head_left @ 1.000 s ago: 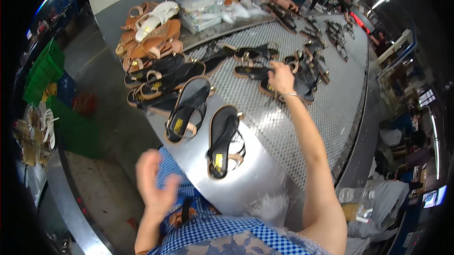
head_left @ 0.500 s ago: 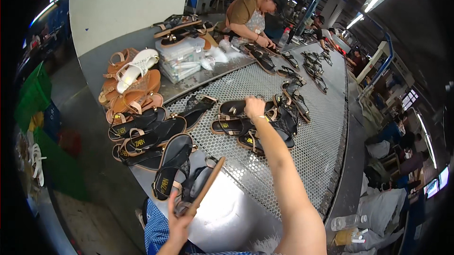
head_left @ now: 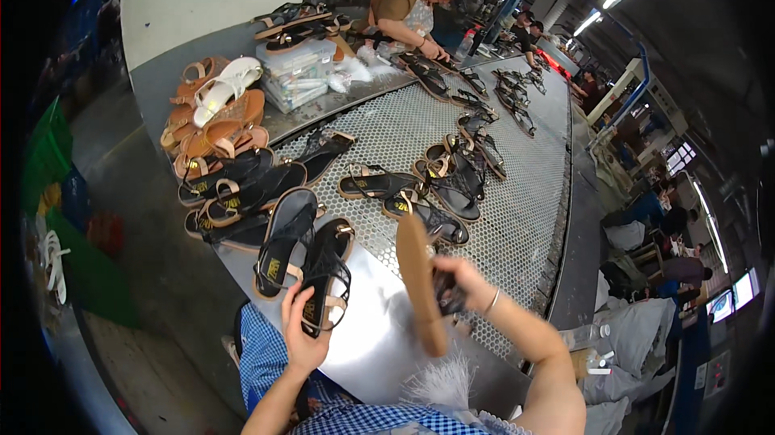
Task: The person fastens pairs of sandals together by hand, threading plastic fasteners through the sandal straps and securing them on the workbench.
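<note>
At the near end of the table my left hand has its fingers closed on the heel end of a black sandal, insole up. Right beside it lies another black sandal. My right hand, a thin bracelet on its wrist, grips a second sandal by its dark straps; this tan-soled sandal stands on edge with its outsole toward my left. Just beyond my right hand, several black sandals lie in a loose group on the perforated metal surface.
More black sandals line the left edge, with brown sandals and a white sandal heaped behind them. A clear plastic box stands farther back. Across the table a co-worker handles sandals. White fringe lies near my apron.
My right hand has come back from the group on the perforated surface with a sandal in it. The left hand's sandal has turned from edge-on to insole up.
</note>
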The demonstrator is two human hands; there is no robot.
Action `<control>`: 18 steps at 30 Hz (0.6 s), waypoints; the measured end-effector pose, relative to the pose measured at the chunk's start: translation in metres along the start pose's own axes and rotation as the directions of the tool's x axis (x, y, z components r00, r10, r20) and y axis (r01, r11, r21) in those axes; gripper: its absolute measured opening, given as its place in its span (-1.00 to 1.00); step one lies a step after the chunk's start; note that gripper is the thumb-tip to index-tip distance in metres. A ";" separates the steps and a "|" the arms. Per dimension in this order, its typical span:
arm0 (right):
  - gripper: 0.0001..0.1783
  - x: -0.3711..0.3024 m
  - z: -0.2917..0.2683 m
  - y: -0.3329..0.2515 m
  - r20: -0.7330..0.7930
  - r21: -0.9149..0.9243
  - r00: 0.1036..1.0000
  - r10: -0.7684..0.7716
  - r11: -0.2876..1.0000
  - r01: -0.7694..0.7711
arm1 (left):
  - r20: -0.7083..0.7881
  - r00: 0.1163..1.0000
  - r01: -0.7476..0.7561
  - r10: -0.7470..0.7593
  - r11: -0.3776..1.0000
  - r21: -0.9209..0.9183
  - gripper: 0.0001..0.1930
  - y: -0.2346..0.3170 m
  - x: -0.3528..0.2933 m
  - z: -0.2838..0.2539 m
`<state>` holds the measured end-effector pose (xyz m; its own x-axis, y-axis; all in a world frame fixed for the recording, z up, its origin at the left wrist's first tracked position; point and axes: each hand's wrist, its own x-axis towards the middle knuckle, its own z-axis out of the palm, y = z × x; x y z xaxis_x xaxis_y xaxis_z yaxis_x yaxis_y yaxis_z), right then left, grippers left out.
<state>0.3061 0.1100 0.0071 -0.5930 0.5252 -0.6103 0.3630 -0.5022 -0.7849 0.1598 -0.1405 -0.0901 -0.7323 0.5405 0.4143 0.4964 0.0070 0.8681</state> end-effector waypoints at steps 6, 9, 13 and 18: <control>-0.42 -0.032 0.025 0.061 0.267 0.022 0.946 -0.184 0.982 0.185 | 0.102 0.983 -0.183 0.154 0.868 0.462 -0.46 0.076 0.000 -0.026; -0.36 -0.046 0.000 0.057 0.246 -0.249 0.920 -0.304 0.898 0.363 | 0.158 0.784 -0.605 0.600 0.796 -0.019 -0.75 0.086 -0.026 -0.021; -0.69 -0.069 -0.013 0.090 0.086 -0.993 0.991 -0.106 0.070 0.094 | 0.523 0.652 -0.368 0.549 0.832 -0.416 -0.66 0.066 -0.071 0.045; -0.84 -0.088 -0.013 0.132 0.164 -0.952 0.978 -0.132 0.238 0.192 | 0.853 0.222 -0.613 0.473 0.748 -0.255 -0.33 0.062 -0.116 0.098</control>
<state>0.4154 0.0068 -0.0444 -0.7456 0.4668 -0.4755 0.6568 0.6352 -0.4062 0.3215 -0.1201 -0.1116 0.4696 0.8408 0.2692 0.7010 -0.5405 0.4653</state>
